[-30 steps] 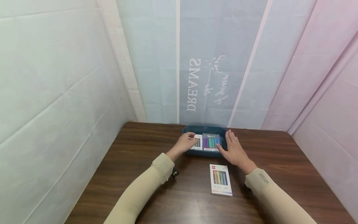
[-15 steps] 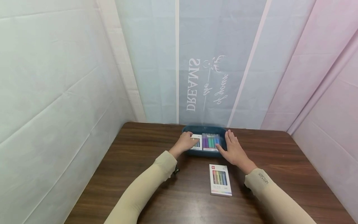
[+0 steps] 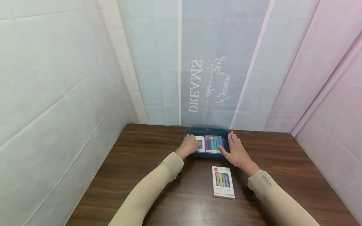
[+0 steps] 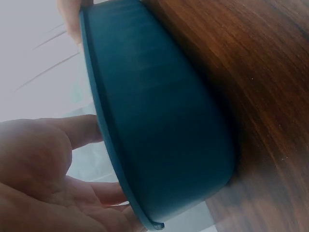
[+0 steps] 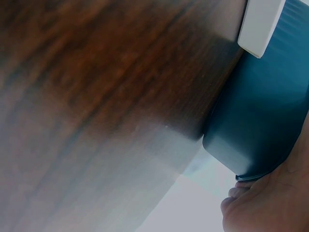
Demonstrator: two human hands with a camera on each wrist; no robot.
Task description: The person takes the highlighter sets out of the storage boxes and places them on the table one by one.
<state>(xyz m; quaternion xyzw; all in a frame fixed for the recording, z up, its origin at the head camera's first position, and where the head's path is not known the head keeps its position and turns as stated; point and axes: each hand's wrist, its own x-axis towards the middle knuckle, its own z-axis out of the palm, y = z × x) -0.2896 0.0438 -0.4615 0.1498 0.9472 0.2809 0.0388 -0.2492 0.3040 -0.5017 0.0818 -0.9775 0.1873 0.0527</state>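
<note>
A dark teal plastic basket (image 3: 207,129) stands at the table's far edge. Inside it, a white box (image 3: 201,138) with a window lies at left, and a clear-fronted pack of purple, green and blue markers (image 3: 212,143) lies beside it. My left hand (image 3: 190,145) reaches over the basket's left end, partly covering the white box. In the left wrist view its thumb and fingers dip behind the rim (image 4: 108,150), their tips hidden. My right hand (image 3: 238,153) rests with straight fingers along the basket's right rim, thumb over the marker pack's edge.
On the brown wooden table (image 3: 135,163), in front of the basket, lies another white box (image 3: 223,191) with several coloured sticks in its window. A printed curtain (image 3: 158,62) hangs directly behind the far edge; pale fabric walls (image 3: 56,94) rise at both sides.
My left hand has lowered toward the basket's left end, its fingers going down out of sight, while its forearm shifted right. My right hand and the boxes have stayed put.
</note>
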